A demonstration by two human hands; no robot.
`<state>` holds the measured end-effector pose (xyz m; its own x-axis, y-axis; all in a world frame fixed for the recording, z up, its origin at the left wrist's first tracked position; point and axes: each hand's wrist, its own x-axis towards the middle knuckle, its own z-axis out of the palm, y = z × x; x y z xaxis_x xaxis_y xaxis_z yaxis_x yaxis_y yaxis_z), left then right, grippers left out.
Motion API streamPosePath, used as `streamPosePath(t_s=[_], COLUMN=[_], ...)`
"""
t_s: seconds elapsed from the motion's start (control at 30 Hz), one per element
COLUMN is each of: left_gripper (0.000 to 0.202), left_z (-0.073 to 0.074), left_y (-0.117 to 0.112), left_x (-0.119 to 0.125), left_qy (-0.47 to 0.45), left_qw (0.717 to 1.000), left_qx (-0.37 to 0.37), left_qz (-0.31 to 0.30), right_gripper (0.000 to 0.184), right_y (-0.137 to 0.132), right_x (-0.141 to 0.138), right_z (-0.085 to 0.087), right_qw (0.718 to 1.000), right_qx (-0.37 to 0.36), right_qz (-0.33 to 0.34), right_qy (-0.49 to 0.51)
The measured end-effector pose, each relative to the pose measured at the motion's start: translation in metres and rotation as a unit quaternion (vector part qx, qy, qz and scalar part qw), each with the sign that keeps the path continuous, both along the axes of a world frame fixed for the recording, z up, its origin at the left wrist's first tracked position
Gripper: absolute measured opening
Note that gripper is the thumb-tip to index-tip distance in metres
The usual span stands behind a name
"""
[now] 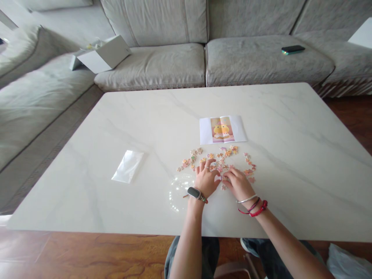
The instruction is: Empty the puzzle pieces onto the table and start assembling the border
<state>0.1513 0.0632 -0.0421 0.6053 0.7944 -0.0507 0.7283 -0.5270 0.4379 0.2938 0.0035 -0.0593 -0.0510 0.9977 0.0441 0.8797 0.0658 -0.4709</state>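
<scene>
Small jigsaw puzzle pieces (231,151) in pink, orange and cream lie loosely scattered on the white marbled table (162,112). Over the middle of them is my left hand (207,179), its fingers spread and bent, the fingertips close to or touching the pieces. Close on its right, my right hand (238,183) has thumb and fingers drawn together at a puzzle piece, mostly hidden by the fingers. A pale piece (217,178) shows between the two hands. Beyond the pieces lies a creased paper sheet (205,131) with a printed picture of a yellow cartoon figure.
A clear plastic bag (128,166) lies on the table to the left. Bright light spots (174,193) shine on the tabletop beside my left wrist. Behind the table stands a grey sofa (151,64), bearing a white box (104,54) and a dark phone-like object (293,49).
</scene>
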Motion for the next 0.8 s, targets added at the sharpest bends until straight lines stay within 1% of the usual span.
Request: streamPosePath(t_s=[0.17,0.27,0.33,0.37,0.43,0.5,0.57,0.6,0.63,0.7,0.73,0.8], left_gripper=[0.019,0.011,0.007,0.007,0.007,0.007,0.011,0.013,0.017,0.023,0.026,0.023], left_z=[0.002,0.003,0.002,0.001,-0.001,-0.003,-0.004,-0.004,-0.004,-0.004,-0.003,-0.002], left_y=[-0.005,-0.010,-0.010,-0.009,-0.004,0.002,0.008,0.010,0.011,0.010,0.008,0.001], left_x=[0.006,0.010,0.004,-0.003,-0.023,-0.047,-0.066,-0.072,-0.075,-0.070,-0.063,-0.044], left_qy=[-0.004,-0.003,0.005,0.011,0.024,0.039,0.045,0.043,0.037,0.015,0.001,-0.024], left_qw=[1.000,1.000,1.000,1.000,0.999,0.992,0.977,0.972,0.969,0.972,0.975,0.982], left_qx=[0.013,0.020,0.022,0.021,0.022,0.039,0.069,0.081,0.088,0.099,0.103,0.115], left_qz=[-0.011,-0.022,-0.015,-0.006,0.035,0.113,0.196,0.218,0.229,0.214,0.195,0.149], right_gripper=[0.008,0.007,0.008,0.009,0.010,0.013,0.017,0.019,0.020,0.022,0.023,0.026], right_y=[0.000,0.000,0.000,0.001,0.003,0.005,0.008,0.009,0.011,0.012,0.013,0.015], right_x=[0.009,0.016,0.018,0.019,0.018,0.014,0.008,0.004,0.000,-0.005,-0.005,-0.001], right_z=[0.001,0.002,0.002,0.002,0.002,0.003,0.003,0.003,0.003,0.001,-0.001,-0.003], right_qw=[0.999,0.999,0.999,0.999,0.999,0.999,0.999,0.999,0.999,0.999,0.999,0.999], right_qx=[0.019,0.024,0.022,0.021,0.024,0.029,0.035,0.038,0.040,0.043,0.045,0.051], right_qz=[0.011,0.008,0.000,-0.003,-0.008,-0.009,-0.004,0.000,0.004,0.008,0.007,0.006], right_qy=[-0.028,-0.039,-0.039,-0.037,-0.025,-0.012,-0.004,-0.003,-0.003,-0.002,0.000,0.014])
